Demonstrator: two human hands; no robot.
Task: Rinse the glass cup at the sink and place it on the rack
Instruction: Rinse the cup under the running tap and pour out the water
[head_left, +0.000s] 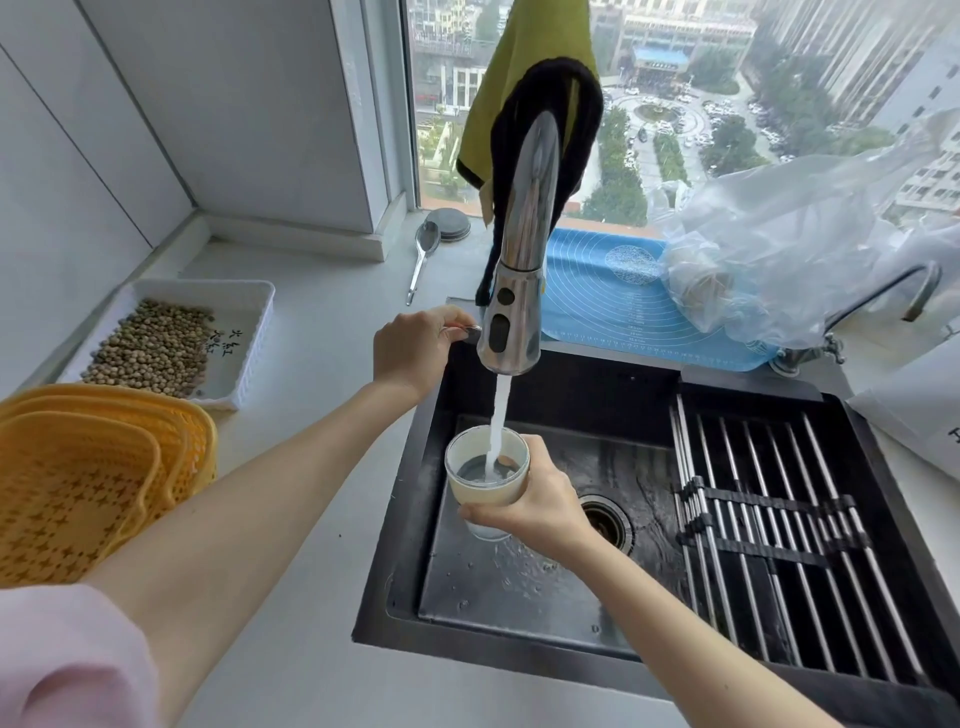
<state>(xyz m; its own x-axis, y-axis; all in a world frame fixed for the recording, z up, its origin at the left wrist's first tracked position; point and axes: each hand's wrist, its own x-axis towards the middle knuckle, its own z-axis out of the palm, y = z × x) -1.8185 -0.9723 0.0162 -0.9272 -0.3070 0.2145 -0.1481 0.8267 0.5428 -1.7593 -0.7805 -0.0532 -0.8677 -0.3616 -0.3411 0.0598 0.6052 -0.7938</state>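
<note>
The glass cup (487, 470) is gripped by the right hand (535, 501) over the sink (519, 587) — water falls in; the tap handle (464, 331) is clasped by the left hand (413, 348), the rack (789, 540) beside.

The person's two forearms are bare from elbow to wrist. The left hand (415, 345) and the right hand (540, 501) are bare: no gloves, rings, watch or wristbands are worn. A pale pink short sleeve (67, 660) of soft fabric, with a rounded folded hem, covers the left upper arm at the near left.
</note>
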